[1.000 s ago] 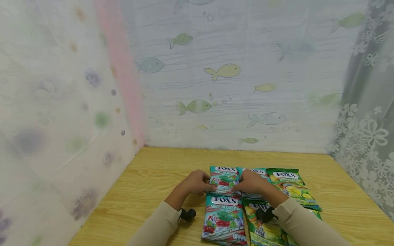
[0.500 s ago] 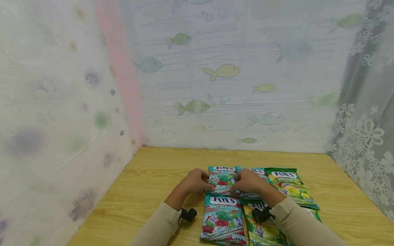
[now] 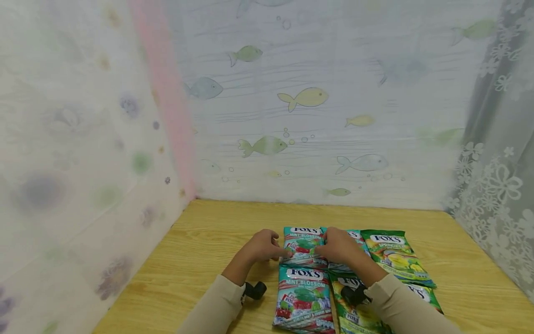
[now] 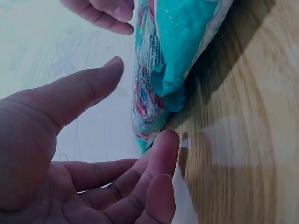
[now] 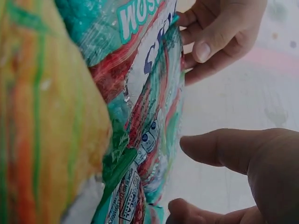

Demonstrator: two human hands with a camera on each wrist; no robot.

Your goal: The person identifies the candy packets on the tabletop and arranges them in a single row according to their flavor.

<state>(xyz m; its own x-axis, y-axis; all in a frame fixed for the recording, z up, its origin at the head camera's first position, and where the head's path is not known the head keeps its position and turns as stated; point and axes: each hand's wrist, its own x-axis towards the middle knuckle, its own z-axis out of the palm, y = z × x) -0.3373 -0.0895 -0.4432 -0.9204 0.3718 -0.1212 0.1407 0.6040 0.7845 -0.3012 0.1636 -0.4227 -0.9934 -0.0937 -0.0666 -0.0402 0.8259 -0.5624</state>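
Observation:
A teal Fox's Mint Blossom candy bag [image 3: 304, 246] lies flat on the table between my two hands in the head view. My left hand [image 3: 263, 247] is at its left edge, thumb reaching over the side. In the left wrist view that hand's fingers [image 4: 163, 151] lie loosely bent by the bag's end, thumb apart from it. On the other side, my right hand [image 3: 340, 247] is over the seam with a second teal bag [image 3: 359, 241], partly covering it. The right wrist view shows the right thumb [image 5: 215, 147] stretched out beside the wrapper, with no pinch visible.
Another Mint Blossom bag [image 3: 303, 299] lies directly in front. A green-yellow Fox's bag [image 3: 394, 255] is at the back right. More yellow-green bags [image 3: 363, 320] sit partly under the right forearm. Wood-grain table [image 3: 200, 246] extends left, bounded by patterned curtains [image 3: 258, 116].
Both hands stay around the same bag. The thumbs have risen slightly, uncovering more of its lower edge. The right forearm has shifted a little, showing more of the front-right yellow-green bag.

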